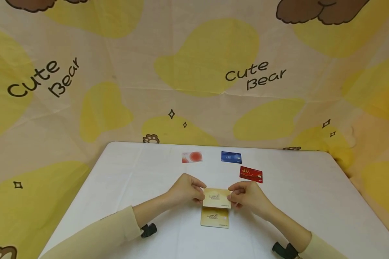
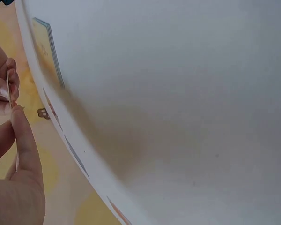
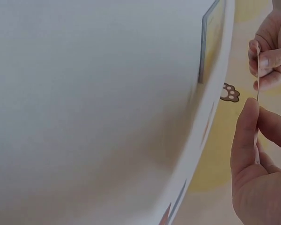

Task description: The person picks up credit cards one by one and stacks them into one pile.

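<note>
Both hands hold one pale gold card level between them, raised above the table. My left hand pinches its left edge between thumb and fingers; my right hand pinches the right edge the same way. Just below it in the head view lies a gold card stack with the same ship-like drawing, partly overlapped by the held card. From the left wrist the stack shows several layers at its edge. The held card appears edge-on in the right wrist view.
Farther back on the white table lie a white-and-red card, a blue VIP card and a red VIP card, the red one close beyond my right hand. A patterned cloth hangs behind the table's back edge.
</note>
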Demonstrator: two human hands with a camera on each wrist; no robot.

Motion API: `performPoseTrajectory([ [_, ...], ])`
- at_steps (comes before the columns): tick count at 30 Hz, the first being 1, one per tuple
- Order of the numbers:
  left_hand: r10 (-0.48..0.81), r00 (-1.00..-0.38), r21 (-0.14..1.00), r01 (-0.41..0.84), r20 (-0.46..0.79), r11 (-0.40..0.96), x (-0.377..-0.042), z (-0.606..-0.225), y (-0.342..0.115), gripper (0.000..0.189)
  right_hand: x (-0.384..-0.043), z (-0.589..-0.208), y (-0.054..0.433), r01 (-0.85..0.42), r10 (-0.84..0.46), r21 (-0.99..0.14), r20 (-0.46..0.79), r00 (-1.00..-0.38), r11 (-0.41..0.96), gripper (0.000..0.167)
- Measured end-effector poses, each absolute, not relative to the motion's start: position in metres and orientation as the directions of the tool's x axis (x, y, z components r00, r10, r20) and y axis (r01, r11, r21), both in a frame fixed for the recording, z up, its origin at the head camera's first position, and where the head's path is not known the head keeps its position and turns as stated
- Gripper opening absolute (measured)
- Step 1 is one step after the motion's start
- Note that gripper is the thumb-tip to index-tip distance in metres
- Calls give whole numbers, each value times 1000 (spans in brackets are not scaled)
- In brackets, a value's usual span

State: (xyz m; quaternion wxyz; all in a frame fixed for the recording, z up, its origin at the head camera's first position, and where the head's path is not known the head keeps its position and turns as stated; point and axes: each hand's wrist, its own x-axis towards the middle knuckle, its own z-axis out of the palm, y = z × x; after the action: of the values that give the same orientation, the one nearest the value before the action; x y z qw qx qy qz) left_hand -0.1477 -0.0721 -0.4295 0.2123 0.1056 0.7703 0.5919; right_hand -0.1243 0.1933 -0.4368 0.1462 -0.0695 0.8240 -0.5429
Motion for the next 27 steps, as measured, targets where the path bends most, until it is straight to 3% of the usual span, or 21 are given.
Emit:
performPoseTrajectory([
  [27,430,-838,907,-164,-335,388,-128,-441,-66,19,-107,-450,186,118,-316,-870,-295,-902,478,19],
])
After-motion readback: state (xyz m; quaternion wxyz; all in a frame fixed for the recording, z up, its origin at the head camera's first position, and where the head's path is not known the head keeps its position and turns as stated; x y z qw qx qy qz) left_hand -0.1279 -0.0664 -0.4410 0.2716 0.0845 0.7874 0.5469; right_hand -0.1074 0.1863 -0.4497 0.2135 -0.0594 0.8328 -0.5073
